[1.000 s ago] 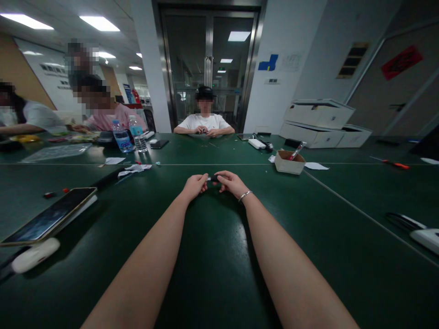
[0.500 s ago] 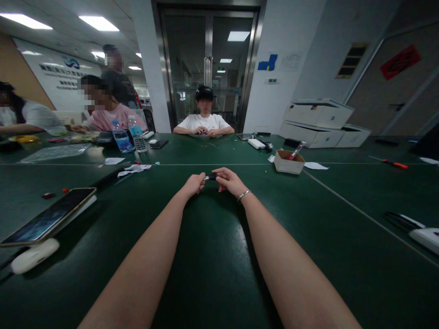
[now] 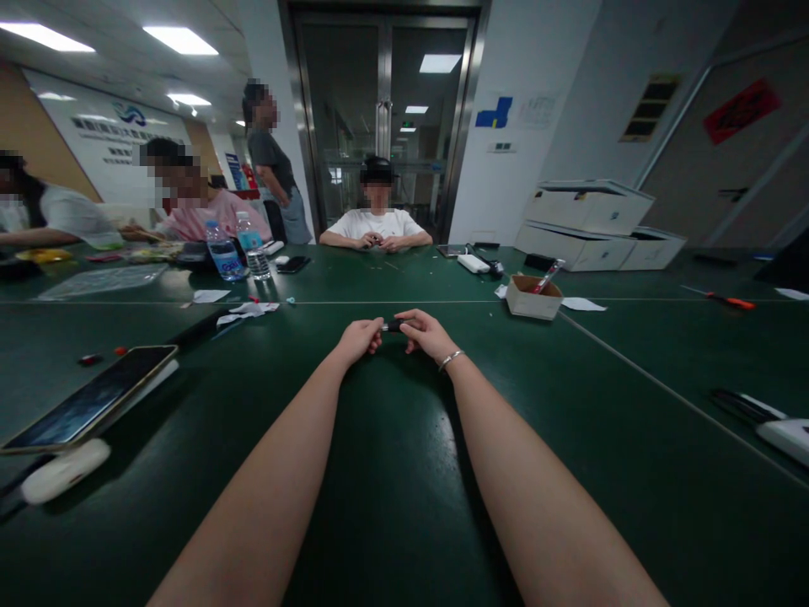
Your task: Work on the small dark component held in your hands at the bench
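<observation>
Above the green table, a small black-and-silver object [image 3: 393, 325] is held between my two hands; its exact kind is too small to make out. My left hand [image 3: 361, 340] is closed in a pinch on the silver end, hiding most of it. From the other side, the bent fingers of my right hand [image 3: 430, 335] grip the black end. A silver bracelet [image 3: 451, 361] circles my right wrist. Both forearms reach forward.
To the left lie a phone [image 3: 94, 396] and a white rounded device [image 3: 66, 472]. Bottles [image 3: 256, 244] stand farther back. A small box [image 3: 533, 302] sits ahead right, near an orange-handled screwdriver [image 3: 726, 299]. A person [image 3: 377, 226] sits opposite.
My left hand has shifted slightly right and covers more of the silver end. The right hand has hardly moved. In the background, a standing person has walked right.
</observation>
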{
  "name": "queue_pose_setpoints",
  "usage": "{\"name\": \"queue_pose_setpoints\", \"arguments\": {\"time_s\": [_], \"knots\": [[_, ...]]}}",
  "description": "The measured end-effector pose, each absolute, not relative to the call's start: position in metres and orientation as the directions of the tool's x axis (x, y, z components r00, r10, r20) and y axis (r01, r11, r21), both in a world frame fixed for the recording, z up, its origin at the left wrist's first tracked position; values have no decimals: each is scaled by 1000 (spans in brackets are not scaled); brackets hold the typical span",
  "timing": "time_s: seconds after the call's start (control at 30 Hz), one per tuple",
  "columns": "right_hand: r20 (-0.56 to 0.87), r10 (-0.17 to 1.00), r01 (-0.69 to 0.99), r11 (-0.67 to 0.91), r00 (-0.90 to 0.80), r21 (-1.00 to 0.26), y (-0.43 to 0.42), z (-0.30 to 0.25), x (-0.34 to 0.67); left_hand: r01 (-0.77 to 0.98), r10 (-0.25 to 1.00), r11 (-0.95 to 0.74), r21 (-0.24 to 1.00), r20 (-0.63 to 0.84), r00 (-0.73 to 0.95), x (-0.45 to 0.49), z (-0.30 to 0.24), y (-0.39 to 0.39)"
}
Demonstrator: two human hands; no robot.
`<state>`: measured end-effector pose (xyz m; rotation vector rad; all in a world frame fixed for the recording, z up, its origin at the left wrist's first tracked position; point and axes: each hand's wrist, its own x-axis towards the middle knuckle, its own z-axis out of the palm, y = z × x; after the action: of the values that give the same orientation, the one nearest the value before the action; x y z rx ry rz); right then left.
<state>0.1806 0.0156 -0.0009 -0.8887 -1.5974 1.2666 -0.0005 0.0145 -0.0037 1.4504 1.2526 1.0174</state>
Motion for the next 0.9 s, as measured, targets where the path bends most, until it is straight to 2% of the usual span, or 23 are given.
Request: {"name": "queue_pose_setpoints", "arguments": {"time_s": [0.27,0.43,0.9], "knots": [[145,941,-24,144,-305,-989,21,-6,181,133,992,-27,991,10,128,1,1,6],[129,947,-26,127,-293,-992,21,-7,180,124,989,-101,987,87,117,2,3,3],[155,939,16,168,-308,-986,21,-6,180,177,984,-132,975,108,141,5,1,2]]}}
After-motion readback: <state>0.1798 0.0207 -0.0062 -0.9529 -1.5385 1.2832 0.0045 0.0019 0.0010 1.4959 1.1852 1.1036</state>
